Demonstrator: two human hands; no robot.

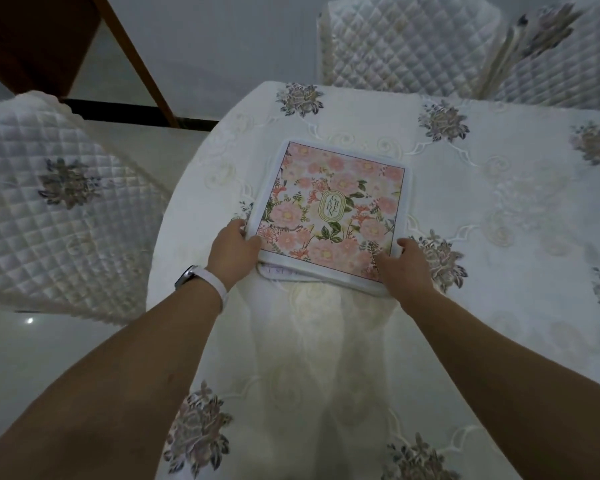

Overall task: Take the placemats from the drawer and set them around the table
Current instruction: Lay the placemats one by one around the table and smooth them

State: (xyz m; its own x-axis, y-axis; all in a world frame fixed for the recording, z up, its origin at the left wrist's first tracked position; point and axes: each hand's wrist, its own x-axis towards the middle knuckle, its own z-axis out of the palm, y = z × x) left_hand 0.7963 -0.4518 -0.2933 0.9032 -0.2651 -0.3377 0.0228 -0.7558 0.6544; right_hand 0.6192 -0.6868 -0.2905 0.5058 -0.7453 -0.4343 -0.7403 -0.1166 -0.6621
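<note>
A stack of square placemats (333, 209) with pink flower print and white borders lies on the table (499, 237), which is covered by a white embroidered cloth. More mats show under the top one at its near edge. My left hand (234, 249) grips the stack's near left corner, thumb on top. My right hand (404, 265) holds the near right corner, fingers over the edge. A watch with a white strap sits on my left wrist.
A chair with a quilted white cover (49, 209) stands to the left of the table. Two more quilted chairs (413, 46) stand at the far side. A dark wooden cabinet (32, 39) is at the top left, on a pale glossy floor.
</note>
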